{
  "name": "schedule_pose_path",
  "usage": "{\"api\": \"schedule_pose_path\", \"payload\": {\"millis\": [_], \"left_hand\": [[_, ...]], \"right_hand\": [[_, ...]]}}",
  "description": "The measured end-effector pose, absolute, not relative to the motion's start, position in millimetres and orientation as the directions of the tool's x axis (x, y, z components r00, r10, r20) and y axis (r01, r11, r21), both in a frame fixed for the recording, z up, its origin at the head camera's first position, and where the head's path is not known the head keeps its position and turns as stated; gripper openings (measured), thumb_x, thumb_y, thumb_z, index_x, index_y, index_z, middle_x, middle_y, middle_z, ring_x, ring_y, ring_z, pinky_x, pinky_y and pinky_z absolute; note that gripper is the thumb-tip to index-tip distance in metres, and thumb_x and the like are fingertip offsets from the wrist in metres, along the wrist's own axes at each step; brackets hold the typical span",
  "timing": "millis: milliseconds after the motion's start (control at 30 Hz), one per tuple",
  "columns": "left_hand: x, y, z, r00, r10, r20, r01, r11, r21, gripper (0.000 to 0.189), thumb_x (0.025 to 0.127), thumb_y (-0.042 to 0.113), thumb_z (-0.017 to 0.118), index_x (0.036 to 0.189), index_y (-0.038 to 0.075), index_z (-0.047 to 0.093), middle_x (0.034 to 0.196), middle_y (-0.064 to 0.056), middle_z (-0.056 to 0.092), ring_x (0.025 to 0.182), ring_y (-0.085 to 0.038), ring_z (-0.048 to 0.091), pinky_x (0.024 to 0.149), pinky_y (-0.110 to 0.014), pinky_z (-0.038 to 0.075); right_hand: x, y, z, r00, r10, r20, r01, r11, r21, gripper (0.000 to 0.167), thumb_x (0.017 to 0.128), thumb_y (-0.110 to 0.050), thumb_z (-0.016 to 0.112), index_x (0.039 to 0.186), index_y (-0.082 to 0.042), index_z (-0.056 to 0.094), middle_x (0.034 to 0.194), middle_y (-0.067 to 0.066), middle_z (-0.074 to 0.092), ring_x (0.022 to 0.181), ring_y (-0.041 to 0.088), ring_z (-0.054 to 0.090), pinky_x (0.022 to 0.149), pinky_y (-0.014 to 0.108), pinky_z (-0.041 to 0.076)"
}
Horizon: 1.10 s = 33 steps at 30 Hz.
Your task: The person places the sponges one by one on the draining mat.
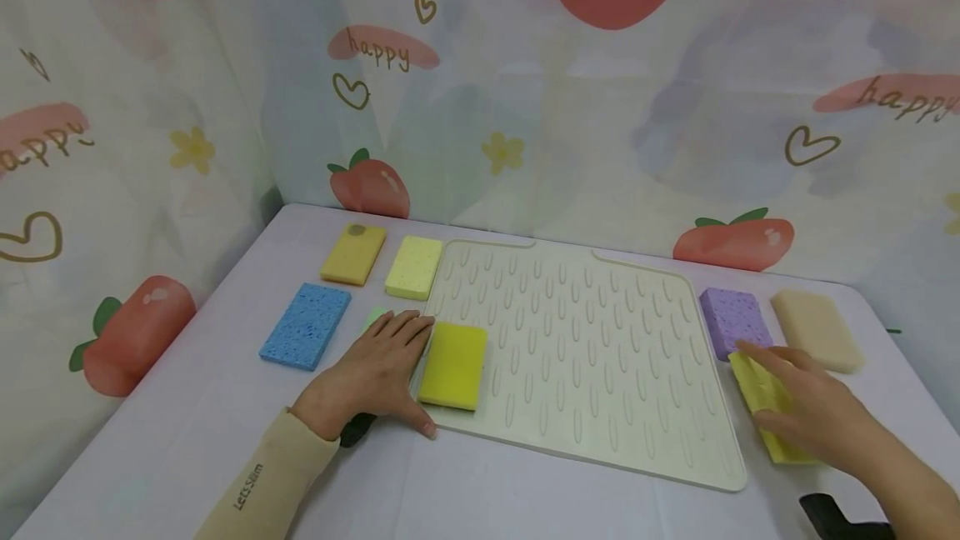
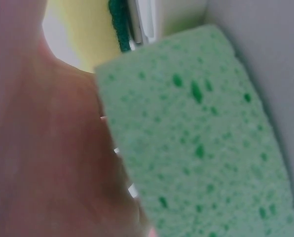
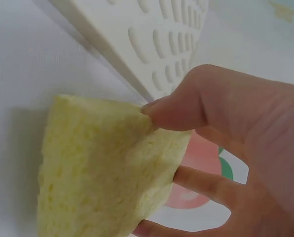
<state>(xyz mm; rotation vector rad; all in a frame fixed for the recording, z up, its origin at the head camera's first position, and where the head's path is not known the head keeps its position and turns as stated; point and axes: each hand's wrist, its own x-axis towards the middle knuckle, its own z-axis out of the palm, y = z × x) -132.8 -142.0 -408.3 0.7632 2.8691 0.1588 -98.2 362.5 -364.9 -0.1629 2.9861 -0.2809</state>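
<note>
My left hand (image 1: 378, 365) is spread at the drying mat's left edge. Its thumb and fingertips lie beside a bright yellow sponge (image 1: 453, 365) on the mat, which has a dark green scouring layer in the left wrist view. Beneath that hand is a pale green speckled sponge (image 2: 186, 138), mostly hidden in the head view. Off the mat's right edge, my right hand (image 1: 813, 407) grips a yellow porous sponge (image 3: 107, 168), thumb on one edge and fingers on the opposite one. The cream drying mat (image 1: 592, 357) has raised oval ridges.
At the left lie a blue sponge (image 1: 306, 326), a tan sponge (image 1: 354, 255) and a pale yellow sponge (image 1: 414, 267). Beyond my right hand are a purple sponge (image 1: 735, 319) and a beige sponge (image 1: 817, 327). A printed curtain (image 1: 570, 107) stands behind the white table (image 1: 525, 498).
</note>
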Motion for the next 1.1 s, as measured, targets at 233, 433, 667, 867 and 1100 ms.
{"api": "schedule_pose_path", "payload": {"millis": [233,433,667,867,1100], "left_hand": [[-133,-142,-408,-0.856,0.5,-0.131,0.482,0.864,0.147,0.135,0.053,0.083,0.076,0.154,0.003,0.033,0.162,-0.009,0.031,0.151,-0.031,0.023,0.126,-0.051,0.015],[-132,-141,-408,-0.858,0.495,-0.136,0.476,0.867,0.149,0.135,0.053,0.082,0.077,0.154,0.003,0.034,0.162,-0.009,0.031,0.152,-0.031,0.022,0.126,-0.051,0.014],[-132,-141,-408,-0.858,0.495,-0.136,0.475,0.866,0.157,0.134,0.054,0.081,0.077,0.154,0.003,0.033,0.162,-0.009,0.031,0.151,-0.031,0.023,0.126,-0.051,0.014],[-133,-142,-409,-0.856,0.5,-0.131,0.481,0.863,0.153,0.135,0.053,0.082,0.077,0.154,0.003,0.034,0.161,-0.01,0.031,0.151,-0.031,0.023,0.126,-0.052,0.014],[-133,-142,-409,-0.854,0.502,-0.135,0.482,0.862,0.157,0.136,0.053,0.082,0.077,0.154,0.003,0.033,0.162,-0.01,0.031,0.152,-0.031,0.022,0.126,-0.051,0.015]], "right_hand": [[-99,356,-370,-0.983,-0.146,-0.115,-0.125,0.977,-0.174,0.075,0.079,-0.01,0.07,0.147,-0.005,0.039,0.132,0.044,0.032,0.082,0.051,0.059,0.069,0.064,0.049],[-101,351,-371,-0.976,-0.188,-0.106,-0.171,0.974,-0.148,0.058,0.08,-0.006,0.068,0.135,-0.011,0.052,0.133,0.045,0.032,0.072,0.042,0.06,0.063,0.053,0.051],[-97,341,-368,-0.968,-0.249,-0.037,-0.241,0.958,-0.157,0.049,0.079,-0.008,0.071,0.126,-0.016,0.06,0.132,0.038,0.041,0.091,0.057,0.058,0.07,0.063,0.05],[-95,327,-362,-0.963,-0.268,0.001,-0.261,0.936,-0.235,0.052,0.079,-0.012,0.074,0.129,-0.017,0.06,0.136,0.035,0.041,0.108,0.061,0.052,0.077,0.067,0.048],[-96,305,-357,-0.963,-0.266,-0.035,-0.248,0.932,-0.264,0.056,0.083,-0.027,0.077,0.135,-0.018,0.059,0.139,0.034,0.042,0.108,0.056,0.057,0.077,0.065,0.049]]}}
